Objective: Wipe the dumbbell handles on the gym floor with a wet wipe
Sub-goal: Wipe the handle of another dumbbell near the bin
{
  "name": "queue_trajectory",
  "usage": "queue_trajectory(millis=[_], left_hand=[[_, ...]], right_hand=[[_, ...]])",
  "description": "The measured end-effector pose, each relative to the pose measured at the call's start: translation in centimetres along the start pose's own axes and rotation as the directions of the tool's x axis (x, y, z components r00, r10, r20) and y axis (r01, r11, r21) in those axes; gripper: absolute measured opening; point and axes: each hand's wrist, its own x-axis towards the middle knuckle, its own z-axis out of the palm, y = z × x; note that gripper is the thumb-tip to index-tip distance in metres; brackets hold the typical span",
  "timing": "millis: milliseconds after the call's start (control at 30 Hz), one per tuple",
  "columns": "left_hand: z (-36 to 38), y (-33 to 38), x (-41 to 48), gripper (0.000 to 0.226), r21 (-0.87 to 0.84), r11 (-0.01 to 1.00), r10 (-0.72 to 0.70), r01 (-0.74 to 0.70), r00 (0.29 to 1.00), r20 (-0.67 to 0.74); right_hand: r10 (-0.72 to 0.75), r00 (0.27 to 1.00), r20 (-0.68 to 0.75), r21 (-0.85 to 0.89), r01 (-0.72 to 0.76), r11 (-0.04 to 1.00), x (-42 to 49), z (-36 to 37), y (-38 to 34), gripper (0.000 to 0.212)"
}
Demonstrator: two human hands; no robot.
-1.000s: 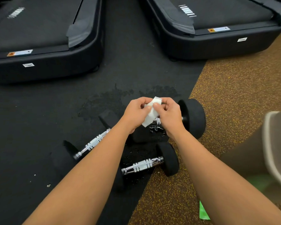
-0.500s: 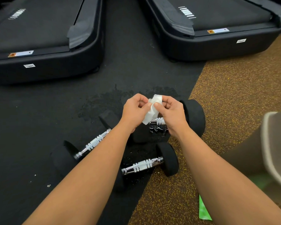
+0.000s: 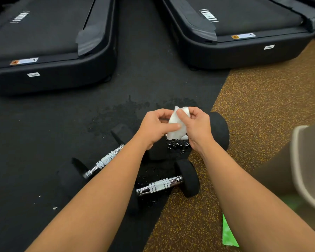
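Both hands pinched one wipe (image 3: 176, 128). Left hand (image 3: 156, 127): fingers curled, thumb laid across the wipe's middle. Right hand (image 3: 196, 128): fingers curled, thumb on the wipe's far edge. The wipe sat between the two hands, partly folded, with its long axis running far to near and its near edge hanging lowest.

That edge lay just over the handle of the far dumbbell (image 3: 218, 131); contact could not be told. This dumbbell ran left to right, its handle mostly hidden by the hands, and the visible part was wet.

The left dumbbell (image 3: 104, 160) ran diagonally, near-left to far-right, with the left forearm crossing its far end. The near dumbbell (image 3: 159, 185) ran almost left to right, right end slightly farther, its left head hidden under the same forearm.

All three lay near the seam of the black mat (image 3: 44, 124) and the speckled floor (image 3: 262, 106). A wet patch (image 3: 116, 113) marked the mat left of the hands.

Farther off stood the left treadmill (image 3: 49, 51) and the right treadmill (image 3: 244, 42). At near right were a green strip (image 3: 227, 233) and a pale seat (image 3: 307, 170), blurred.
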Motion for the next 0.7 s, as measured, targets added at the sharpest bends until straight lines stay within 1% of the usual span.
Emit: queue_trajectory(millis=[67,133,200,300,367,433,500,567,633,700], left_hand=[[0.0,-0.1,0.2,0.037,-0.008,1.0,-0.007,0.007,1.0,-0.029],[0.0,-0.1,0.5,0.036,-0.014,1.0,-0.026,0.025,0.996,-0.085],[0.0,-0.2,0.8,0.032,0.002,0.999,-0.036,0.037,0.988,-0.15],[-0.1,-0.6,1.3,0.032,0.061,0.997,-0.032,0.047,0.974,-0.224],[-0.2,-1.1,1.7,0.03,0.132,0.99,-0.01,0.045,0.968,-0.251],[-0.4,-1.5,1.9,0.024,0.258,0.966,0.045,0.031,0.958,-0.282],[-0.6,-2.0,2.3,0.016,0.402,0.915,0.106,0.027,0.946,-0.305],[-0.9,-2.4,2.5,0.017,0.563,0.825,0.127,0.053,0.953,-0.276],[-1.2,-3.0,2.8,0.024,0.689,0.719,0.094,0.091,0.97,-0.226],[-1.2,-3.4,2.9,0.027,0.779,0.619,0.053,0.104,0.984,-0.173]], right_hand=[[0.022,1.0,0.015,0.047,-0.022,0.999,-0.1,-0.2,-0.1,0.022],[0.046,0.997,0.06,0.109,-0.052,0.993,-0.1,-0.4,-0.2,0.028],[0.073,0.99,0.122,0.157,-0.091,0.983,-0.1,-0.6,-0.2,0.039],[0.105,0.982,0.16,0.139,-0.127,0.982,-0.1,-0.8,0.0,0.056],[0.11,0.984,0.141,0.111,-0.126,0.986,0.0,-0.8,0.1,0.057],[0.117,0.989,0.092,0.09,-0.125,0.988,0.3,-0.8,0.5,0.05],[0.122,0.992,0.035,0.061,-0.124,0.99,0.7,-0.9,1.0,0.04],[0.123,0.992,-0.028,0.007,-0.122,0.992,1.2,-1.0,1.5,0.032],[0.111,0.988,-0.107,-0.069,-0.119,0.991,1.8,-1.1,2.2,0.029],[0.078,0.979,-0.187,-0.15,-0.107,0.983,2.2,-1.1,3.0,0.028]])
